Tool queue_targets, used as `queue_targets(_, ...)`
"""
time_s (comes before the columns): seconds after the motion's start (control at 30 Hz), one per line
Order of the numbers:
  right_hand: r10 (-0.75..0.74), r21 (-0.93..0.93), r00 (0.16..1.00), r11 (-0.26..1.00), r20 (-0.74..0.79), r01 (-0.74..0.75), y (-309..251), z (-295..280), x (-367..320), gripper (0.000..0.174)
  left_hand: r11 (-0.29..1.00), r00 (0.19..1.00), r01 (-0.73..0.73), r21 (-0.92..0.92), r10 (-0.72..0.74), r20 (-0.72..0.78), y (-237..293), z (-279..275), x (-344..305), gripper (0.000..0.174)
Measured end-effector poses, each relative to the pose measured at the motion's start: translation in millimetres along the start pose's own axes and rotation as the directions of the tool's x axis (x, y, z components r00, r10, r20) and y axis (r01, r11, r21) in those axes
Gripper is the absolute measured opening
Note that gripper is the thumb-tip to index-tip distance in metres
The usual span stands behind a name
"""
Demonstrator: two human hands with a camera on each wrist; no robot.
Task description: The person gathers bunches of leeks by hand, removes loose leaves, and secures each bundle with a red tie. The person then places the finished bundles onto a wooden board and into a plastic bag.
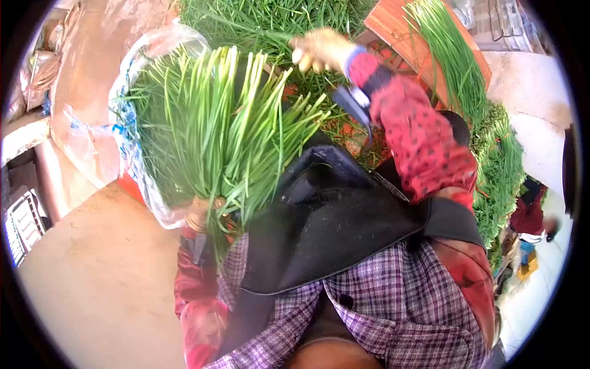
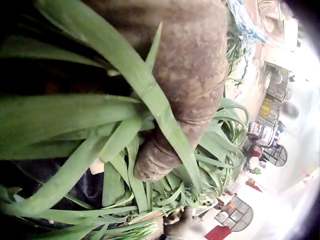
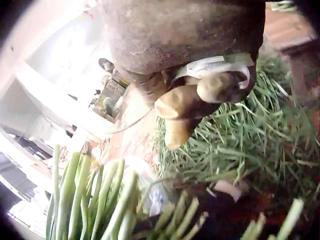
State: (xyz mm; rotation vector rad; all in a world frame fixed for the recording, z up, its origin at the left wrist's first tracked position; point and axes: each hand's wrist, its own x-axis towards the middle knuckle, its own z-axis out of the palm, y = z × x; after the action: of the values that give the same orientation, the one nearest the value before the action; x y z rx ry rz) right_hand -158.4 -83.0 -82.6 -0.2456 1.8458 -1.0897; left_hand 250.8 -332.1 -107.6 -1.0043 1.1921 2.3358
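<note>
Head view: left hand grasps the green bunch beside the black apron; right hand curls over loose greens, any grasp indeterminable; step apparently gathering; next move likely calls for adding to the bunch.

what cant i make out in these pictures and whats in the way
Left hand's palm: left wrist view, hidden by leaves and the hand's own back.
Right hand's palm: right wrist view, hidden by its curled fingers; whether it holds anything is unclear.
Board and pile of greens: head view, cut off by the top edge.
Background things: left wrist view, too small and blurred.
</note>
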Motion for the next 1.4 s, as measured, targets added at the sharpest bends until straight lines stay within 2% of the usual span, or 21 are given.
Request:
queue_targets(0.03,0.007,0.213,0.997,0.977,0.078,-0.024,8,19,-19,0.050,1.000,1.000,0.023,-0.013,-0.022,0.013,-3,-10,0,0.055)
queue_targets(0.1,0.113,0.177,0.967,0.972,0.230,-0.155,7,51,-54,0.041,0.999,0.999,-0.015,0.049,0.013,0.042,-13,-32,4,0.050)
queue_targets(0.23,-0.099,0.259,0.956,0.966,0.276,0.025,22,79,-57,0.025,1.000,0.987,0.010,0.016,-0.012,0.161,-5,-39,-2,0.041)
queue_targets(0.3,-0.206,0.249,0.978,0.949,0.033,0.192,32,61,-48,0.020,0.997,0.998,-0.060,0.051,0.059,0.014,9,-1,-17,0.044)
queue_targets(0.4,-0.179,0.363,0.917,0.878,-0.357,0.312,58,6,-45,0.014,0.997,0.996,0.073,-0.028,-0.071,0.057,-13,-27,-28,0.047)
queue_targets(0.5,-0.270,0.086,0.909,0.946,-0.319,0.311,54,-4,-81,0.017,0.980,1.000,0.004,-0.197,-0.001,0.015,-32,-11,-30,0.050)
queue_targets(0.57,-0.628,-0.167,0.758,0.778,-0.179,0.605,72,34,-91,0.019,0.985,0.999,0.009,-0.174,-0.002,0.037,-28,-4,-31,0.049)
queue_targets(0.63,-0.799,-0.555,0.600,0.483,0.036,0.677,58,74,-123,0.028,0.986,0.999,0.000,-0.166,0.007,0.042,-23,11,-30,0.048)
queue_targets(0.7,-0.665,-0.741,0.719,0.377,0.201,0.556,57,102,-122,0.039,0.985,0.998,0.007,-0.170,0.003,0.058,-22,14,-27,0.048)
queue_targets(0.8,-0.805,-0.515,0.583,0.548,-0.112,0.659,110,97,-68,0.027,0.978,0.994,0.058,-0.200,-0.038,0.100,-26,2,-25,0.048)
queue_targets(0.83,-0.817,-0.717,0.549,0.489,-0.177,0.497,104,78,-67,0.021,0.973,0.992,0.077,-0.216,-0.052,0.117,-25,1,-26,0.048)
queue_targets(0.9,-0.628,-0.319,0.636,0.777,-0.449,0.542,118,30,-43,0.011,0.976,0.988,0.074,-0.203,-0.044,0.146,-23,3,-22,0.047)
queue_targets(0.97,-0.303,-0.016,0.705,0.924,-0.642,0.383,106,-18,-50,0.020,0.985,0.985,0.036,-0.166,-0.007,0.173,-24,2,-16,0.048)
queue_targets(1.0,-0.350,-0.365,0.693,0.922,-0.630,0.133,108,-42,-49,0.029,0.988,0.982,0.026,-0.155,0.004,0.190,-27,-1,-13,0.048)
queue_targets(1.03,-0.397,-0.650,0.694,0.748,-0.600,-0.135,95,-54,-51,0.038,0.987,0.977,0.025,-0.162,0.010,0.212,-36,-11,-5,0.049)
queue_targets(1.17,-0.257,-0.333,0.954,0.923,-0.156,0.194,62,-14,-47,0.070,0.989,0.971,0.032,-0.142,0.003,0.240,-29,-5,-2,0.048)
queue_targets(1.23,-0.120,0.040,0.978,0.993,0.170,0.115,41,34,-57,0.063,0.978,0.954,0.168,-0.126,-0.129,0.270,-22,-17,-7,0.046)
queue_targets(1.3,-0.200,-0.157,0.931,0.954,0.304,0.256,64,56,-35,0.045,0.989,0.967,0.143,-0.045,-0.130,0.217,-26,-26,-8,0.042)
queue_targets(1.33,-0.189,-0.161,0.960,0.961,0.206,0.224,71,46,-25,0.029,0.989,0.974,0.147,-0.011,-0.143,0.174,-24,-28,-9,0.041)
queue_targets(1.37,-0.728,-0.417,0.658,0.546,0.194,0.727,127,25,20,0.019,0.999,0.991,0.021,-0.049,-0.014,0.131,-23,-9,-12,0.041)
queue_targets(1.4,-0.505,-0.142,0.858,0.859,-0.090,0.491,120,10,14,0.013,0.999,0.988,0.014,0.034,-0.019,0.153,-54,-56,3,0.043)
